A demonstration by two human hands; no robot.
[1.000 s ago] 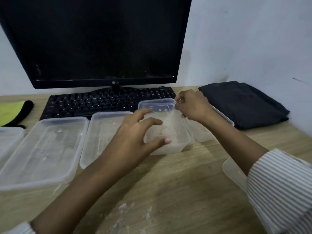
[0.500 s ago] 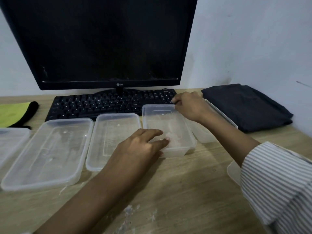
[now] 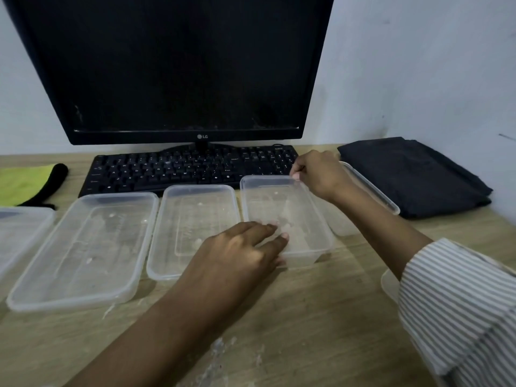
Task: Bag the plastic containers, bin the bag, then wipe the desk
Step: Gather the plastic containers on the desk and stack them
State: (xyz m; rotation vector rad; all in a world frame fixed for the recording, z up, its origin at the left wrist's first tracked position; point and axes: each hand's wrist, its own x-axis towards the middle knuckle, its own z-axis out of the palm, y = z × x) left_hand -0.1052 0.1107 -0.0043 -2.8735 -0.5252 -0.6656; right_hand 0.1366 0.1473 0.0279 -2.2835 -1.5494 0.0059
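Several clear plastic containers lie in a row on the wooden desk (image 3: 321, 317). My left hand (image 3: 237, 252) grips the near end of one clear container (image 3: 279, 202), fingers over its rim and thumb outside. My right hand (image 3: 321, 174) pinches that container's far right corner. To the left lie a narrower container (image 3: 192, 219), a large container (image 3: 83, 247) and another at the frame edge (image 3: 19, 233). One more container (image 3: 371, 191) sits behind my right forearm. A folded black bag or cloth (image 3: 413, 174) lies at the right by the wall.
A black keyboard (image 3: 190, 169) and a dark monitor (image 3: 181, 65) stand just behind the containers. A yellow-green cloth (image 3: 25, 182) lies at the far left. White crumbs (image 3: 220, 356) speckle the near desk. A clear plastic piece (image 3: 389, 283) shows under my right sleeve.
The held container came down from a slightly raised position onto the desk. My left hand lowered to its near rim; my right hand stayed at the far corner.
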